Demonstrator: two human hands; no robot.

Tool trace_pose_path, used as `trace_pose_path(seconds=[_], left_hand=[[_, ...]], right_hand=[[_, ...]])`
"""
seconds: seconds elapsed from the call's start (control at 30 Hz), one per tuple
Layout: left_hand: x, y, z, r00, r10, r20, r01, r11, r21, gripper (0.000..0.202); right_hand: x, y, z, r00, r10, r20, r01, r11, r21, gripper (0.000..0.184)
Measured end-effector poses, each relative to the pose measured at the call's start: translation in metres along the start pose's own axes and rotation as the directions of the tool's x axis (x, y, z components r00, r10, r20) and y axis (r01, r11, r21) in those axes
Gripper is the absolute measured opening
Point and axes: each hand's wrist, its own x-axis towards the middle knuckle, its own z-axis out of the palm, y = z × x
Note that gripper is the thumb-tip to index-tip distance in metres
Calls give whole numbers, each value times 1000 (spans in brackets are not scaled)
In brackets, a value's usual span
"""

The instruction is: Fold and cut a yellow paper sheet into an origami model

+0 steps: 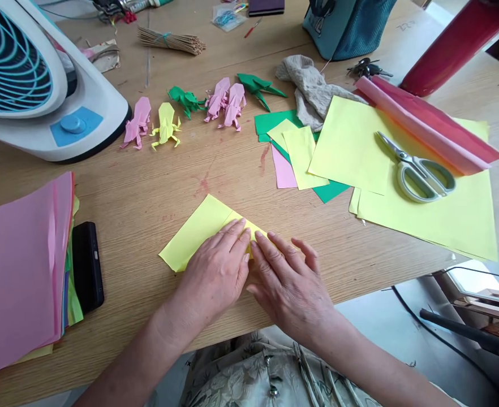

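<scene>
A sheet of yellow paper [196,234] lies on the wooden table in front of me, with a crease or fold across its right part. My left hand [222,263] rests flat on it, fingers stretched toward the upper right. My right hand [285,274] presses its fingertips on the paper's right end, its fingers stretched and a little apart. The fingertips of both hands nearly meet there and hide part of the folded end. Beyond them stand folded paper frogs: a yellow frog [166,125], several pink ones, among them a pink frog [138,122], and a green frog [185,100].
Scissors [417,169] lie on yellow sheets [436,220] at the right, near rolled pink paper [423,124]. Paper scraps [304,158] and a grey cloth [306,85] are further back. A fan [71,124], a phone [88,265] and a pink paper stack [20,271] occupy the left.
</scene>
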Motion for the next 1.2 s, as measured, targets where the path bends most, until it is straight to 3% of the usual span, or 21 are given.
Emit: trace_pose_path(seconds=[0.17, 0.47, 1.2], left_hand=[[9, 6, -9, 999, -32, -7, 32, 999, 21, 34], [31, 35, -15, 957, -286, 34, 276, 944, 182, 11], [40, 54, -7, 911, -412, 15, 389, 873, 295, 25]], right_hand=[[-8, -3, 7, 999, 31, -36, -31, 999, -11, 42], [-25, 1, 3, 997, 33, -66, -30, 998, 47, 44], [-39, 16, 10, 980, -30, -198, 71, 977, 202, 30]])
